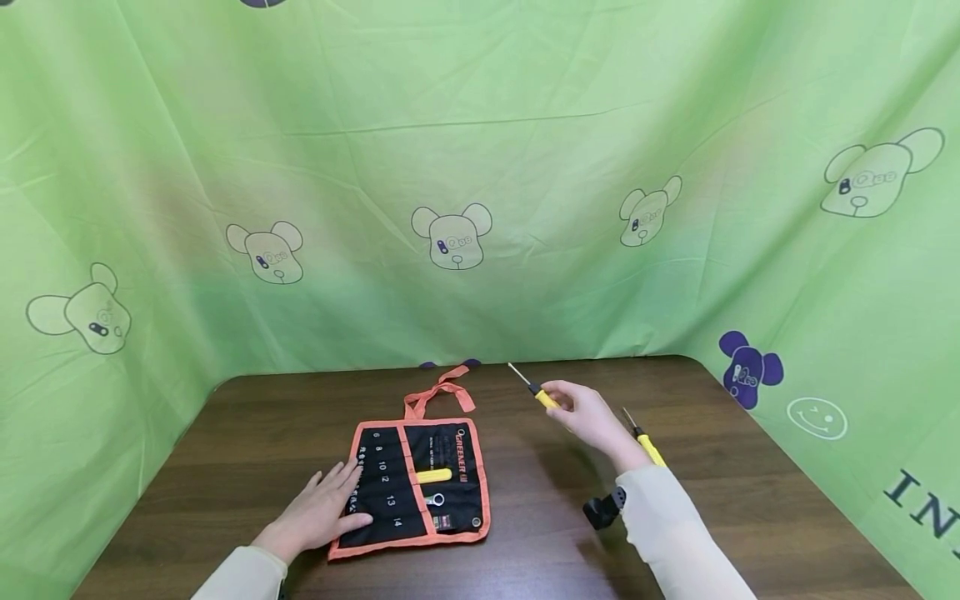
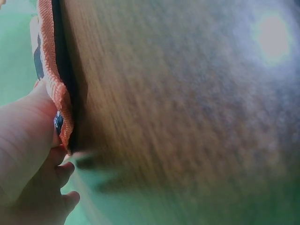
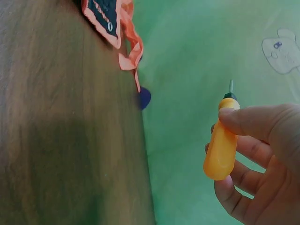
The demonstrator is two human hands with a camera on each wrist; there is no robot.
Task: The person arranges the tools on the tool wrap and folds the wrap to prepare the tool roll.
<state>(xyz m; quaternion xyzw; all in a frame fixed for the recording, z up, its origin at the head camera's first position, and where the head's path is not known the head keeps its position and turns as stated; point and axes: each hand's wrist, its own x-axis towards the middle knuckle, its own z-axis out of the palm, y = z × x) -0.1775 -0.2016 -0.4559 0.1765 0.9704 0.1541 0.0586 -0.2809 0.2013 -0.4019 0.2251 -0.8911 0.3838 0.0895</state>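
A black tool pouch [image 1: 462, 496] with orange edging lies spread out, printed with size numbers. My left hand [image 1: 318, 510] rests on its left edge with extended fingers; the left wrist view has the thumb [image 2: 23, 126] at the orange trim [image 2: 49, 61]. From the pouch's pockets show a yellow handle [image 1: 433, 476] and the ring end of a wrench [image 1: 437, 500]. Over the table to the right, my right hand [image 1: 588, 414] holds a screwdriver [image 3: 221, 150] by its yellow handle, thumb along it. Its thin metal shaft points away and to the left.
A second yellow-handled screwdriver [image 1: 649, 450] lies right of my right forearm, partly hidden by it. Orange tie straps [image 1: 438, 390] stretch from the pouch towards the far edge of the brown wooden table [image 1: 262, 417]. A green printed curtain [image 1: 360, 317] hangs behind and around.
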